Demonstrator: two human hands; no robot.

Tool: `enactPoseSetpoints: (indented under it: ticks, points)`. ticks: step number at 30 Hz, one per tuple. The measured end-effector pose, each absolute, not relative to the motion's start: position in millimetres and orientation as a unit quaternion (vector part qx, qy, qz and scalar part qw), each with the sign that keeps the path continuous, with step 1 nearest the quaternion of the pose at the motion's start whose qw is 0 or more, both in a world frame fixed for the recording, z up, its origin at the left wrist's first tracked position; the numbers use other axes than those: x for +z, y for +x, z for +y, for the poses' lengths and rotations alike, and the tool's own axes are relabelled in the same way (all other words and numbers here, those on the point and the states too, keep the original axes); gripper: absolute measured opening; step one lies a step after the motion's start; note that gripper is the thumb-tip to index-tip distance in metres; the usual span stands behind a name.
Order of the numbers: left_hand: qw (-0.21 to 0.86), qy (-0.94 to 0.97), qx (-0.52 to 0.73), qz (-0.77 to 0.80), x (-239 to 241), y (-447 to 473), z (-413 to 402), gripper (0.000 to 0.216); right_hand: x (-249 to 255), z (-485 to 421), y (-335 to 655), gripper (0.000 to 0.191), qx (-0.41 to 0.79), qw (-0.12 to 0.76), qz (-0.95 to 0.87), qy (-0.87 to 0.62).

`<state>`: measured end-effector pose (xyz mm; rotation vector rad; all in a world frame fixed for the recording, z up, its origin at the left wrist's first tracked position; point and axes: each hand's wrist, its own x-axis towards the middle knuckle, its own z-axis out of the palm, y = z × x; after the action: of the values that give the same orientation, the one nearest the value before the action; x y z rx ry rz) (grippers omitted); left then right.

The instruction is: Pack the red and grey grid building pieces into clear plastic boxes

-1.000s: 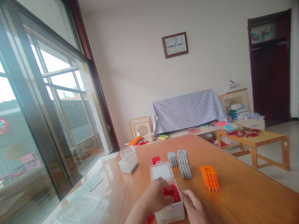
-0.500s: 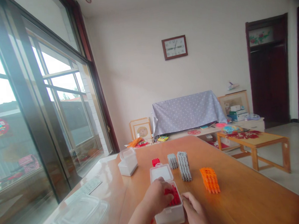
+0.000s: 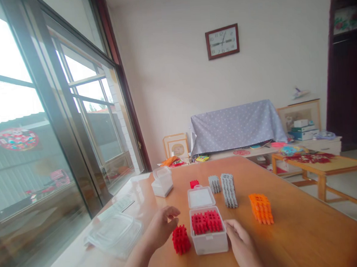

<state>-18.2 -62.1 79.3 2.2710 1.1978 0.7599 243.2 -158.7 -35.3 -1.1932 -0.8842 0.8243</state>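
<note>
- Two hands work at the near edge of the wooden table [image 3: 308, 230], one on each side of a small clear plastic box [image 3: 209, 238].
- The box stands open, its hinged lid [image 3: 201, 197] lying flat behind it toward the far edge; inside it sit two red lattice blocks [image 3: 207, 222] side by side, filling most of the width.
- The left hand [image 3: 160, 230] hovers just left of the box with the fingers [image 3: 172, 211] loosely curled and slightly apart, gripping nothing.
- A loose red lattice block [image 3: 181, 239] stands on the table right under that hand's fingertips, between the hand and the box's left wall; whether the fingers touch it cannot be told.
- The right hand [image 3: 243, 244] rests against the box's right wall, fingers together and pressed flat to the plastic, with nothing clamped between them.
- Farther toward the table's far edge stand a small red piece [image 3: 194, 183], a short grey stack [image 3: 214, 184] and a taller grey stack [image 3: 229, 190].
- An orange stack [image 3: 261, 208] lies to the right of the box, well apart from the right hand.
- Near the table's left edge sit a second small clear box [image 3: 162, 183] and a larger flat clear container [image 3: 115, 234].
</note>
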Motion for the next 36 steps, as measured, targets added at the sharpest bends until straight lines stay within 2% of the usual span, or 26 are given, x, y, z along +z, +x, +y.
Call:
enactPoseSetpoints:
  ticks: [10,26,36]
  points:
    - [0.245,0.839,0.188,0.449,59.5,-41.8,-78.9,0.055,-37.3,-158.6,242.8,0.047,0.352,0.651,-0.398,-0.542]
    - [0.233,0.842,0.226,0.431,37.5,-47.2,-69.0,0.053,-44.5,-157.2,245.9,0.045,0.357,0.642,-0.413,-0.539]
    - [0.185,0.840,0.307,0.408,71.6,-23.1,-76.2,0.038,-47.1,-155.4,245.6,0.048,0.352,0.629,-0.415,-0.555]
